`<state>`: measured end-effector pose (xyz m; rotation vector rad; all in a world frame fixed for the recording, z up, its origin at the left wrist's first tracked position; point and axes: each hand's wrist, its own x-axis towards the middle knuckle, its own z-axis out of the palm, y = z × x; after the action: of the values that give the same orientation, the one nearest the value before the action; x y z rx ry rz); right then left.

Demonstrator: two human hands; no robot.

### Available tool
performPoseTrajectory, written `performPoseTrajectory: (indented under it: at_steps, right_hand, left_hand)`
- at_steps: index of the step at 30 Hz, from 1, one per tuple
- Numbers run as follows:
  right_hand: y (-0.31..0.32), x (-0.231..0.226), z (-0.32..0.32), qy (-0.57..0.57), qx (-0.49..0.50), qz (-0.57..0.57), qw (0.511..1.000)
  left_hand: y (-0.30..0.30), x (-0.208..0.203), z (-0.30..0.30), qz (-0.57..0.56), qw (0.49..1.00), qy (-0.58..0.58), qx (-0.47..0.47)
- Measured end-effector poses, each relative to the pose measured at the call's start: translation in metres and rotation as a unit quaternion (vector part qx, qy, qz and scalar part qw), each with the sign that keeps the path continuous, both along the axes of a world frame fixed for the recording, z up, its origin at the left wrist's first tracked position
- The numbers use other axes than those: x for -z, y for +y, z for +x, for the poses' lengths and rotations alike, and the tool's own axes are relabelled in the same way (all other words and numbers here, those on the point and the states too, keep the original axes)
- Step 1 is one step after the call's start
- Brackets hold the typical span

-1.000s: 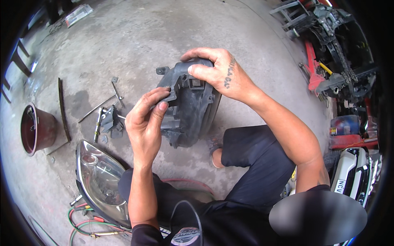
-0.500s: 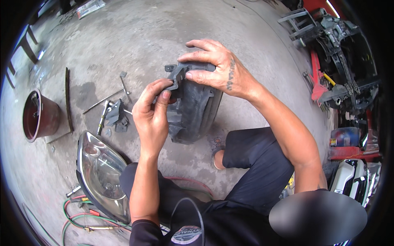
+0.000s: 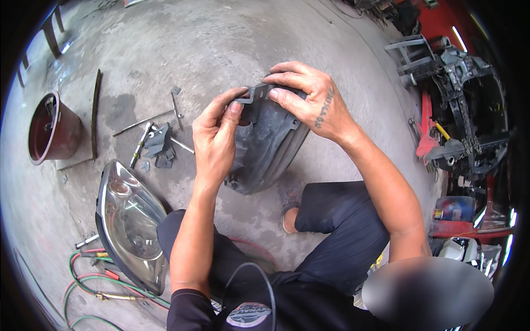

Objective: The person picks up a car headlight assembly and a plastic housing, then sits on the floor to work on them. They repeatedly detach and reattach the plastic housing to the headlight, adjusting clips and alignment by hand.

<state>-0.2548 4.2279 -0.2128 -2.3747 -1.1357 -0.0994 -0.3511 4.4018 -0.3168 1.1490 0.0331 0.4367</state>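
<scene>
A black plastic headlight housing (image 3: 270, 146) stands on end on the floor before me, leaning slightly to the right. My left hand (image 3: 214, 132) is closed, thumb and forefinger pinching a small black plastic bracket (image 3: 257, 95) at the housing's upper left. Whether this bracket is joined to the housing or merely pressed against it, I cannot tell. Across the top edge lies my right hand (image 3: 314, 102), fingers over the far side and thumb on the near face beside the bracket. The housing's far side is hidden.
At left are a headlight (image 3: 130, 226), red and green hoses (image 3: 83, 276), a dark red bucket (image 3: 47, 129), broken black plastic pieces (image 3: 160, 143) and a cross-shaped metal tool (image 3: 175, 108). A red jack (image 3: 426, 129) and metal car parts (image 3: 455, 94) line the right side.
The housing's top has tipped a little to the right, and both hands have gone with it. My left fingers still pinch the bracket. The whole view has shifted slightly.
</scene>
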Motion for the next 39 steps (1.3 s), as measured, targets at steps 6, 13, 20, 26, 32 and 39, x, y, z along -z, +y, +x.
performPoseTrajectory:
  at_steps: [6, 13, 20, 26, 32, 39]
  right_hand:
    - [-0.002, 0.0, 0.003, 0.03, 0.005, 0.032, 0.999]
    - [0.007, 0.004, -0.002, -0.012, 0.014, 0.048, 0.999]
    - [0.011, 0.005, -0.001, -0.009, 0.019, 0.045, 0.999]
    - [0.012, 0.004, -0.001, 0.016, 0.028, 0.039, 0.999]
    - [0.011, 0.005, -0.001, 0.008, 0.026, 0.025, 0.999]
    - [0.013, 0.005, -0.003, 0.017, 0.029, 0.029, 0.999]
  left_hand:
    - [0.001, 0.008, 0.002, 0.008, 1.0, 0.005, 0.009]
    - [0.004, 0.006, 0.005, -0.028, 1.0, -0.003, -0.008]
    - [0.013, 0.007, 0.009, -0.033, 0.999, 0.013, -0.022]
    - [0.01, -0.002, 0.009, 0.03, 0.999, -0.012, -0.029]
    - [0.013, -0.002, 0.008, 0.075, 0.996, -0.026, -0.033]
    - [0.013, 0.004, 0.006, -0.02, 0.999, -0.022, -0.021]
